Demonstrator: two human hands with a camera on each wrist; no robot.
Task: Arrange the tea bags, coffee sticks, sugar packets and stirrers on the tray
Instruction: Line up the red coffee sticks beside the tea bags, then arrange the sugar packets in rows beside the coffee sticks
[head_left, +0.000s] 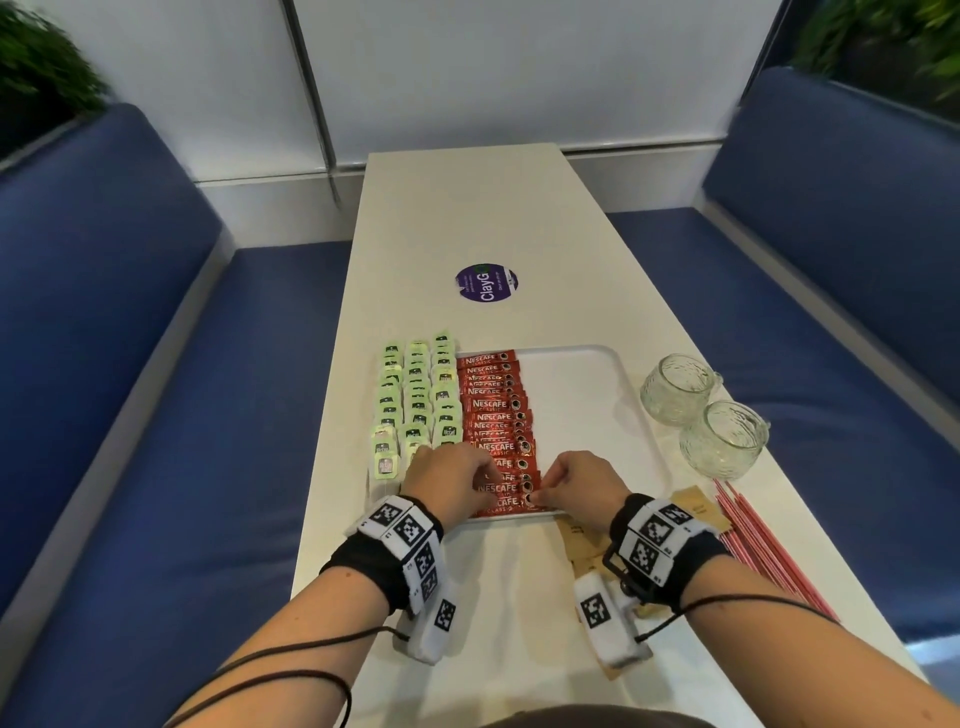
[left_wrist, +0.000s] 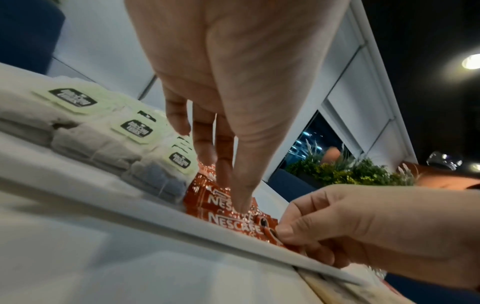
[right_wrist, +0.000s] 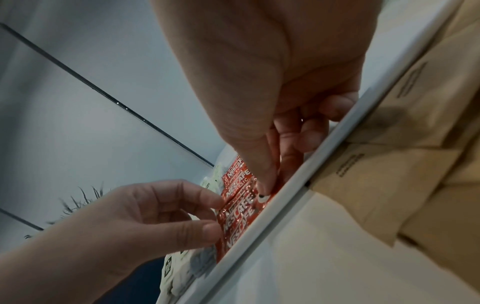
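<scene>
At the lower middle of the head view, the nearest coffee sticks (head_left: 506, 501) lie in a red column on the white tray (head_left: 597, 364), between both hands. The left hand (head_left: 449, 480) presses its thumb and fingertips down on the sticks' left ends, not closed round any of them. The right hand (head_left: 584, 480) pinches a stick's right end at the tray's near rim. Tea bags (head_left: 415, 400) fill three rows left of the sticks. Sugar packets (head_left: 698, 512) lie on the worktop (head_left: 493, 218) under the right wrist, stirrers (head_left: 763, 545) at lower right, two glass cups (head_left: 675, 387) above them. Only the right wrist view shows the right thumb (right_wrist: 262, 179) on the stick's end with fingers curled behind; only the left wrist view shows the left thumb (left_wrist: 242, 197) on the lettering.
</scene>
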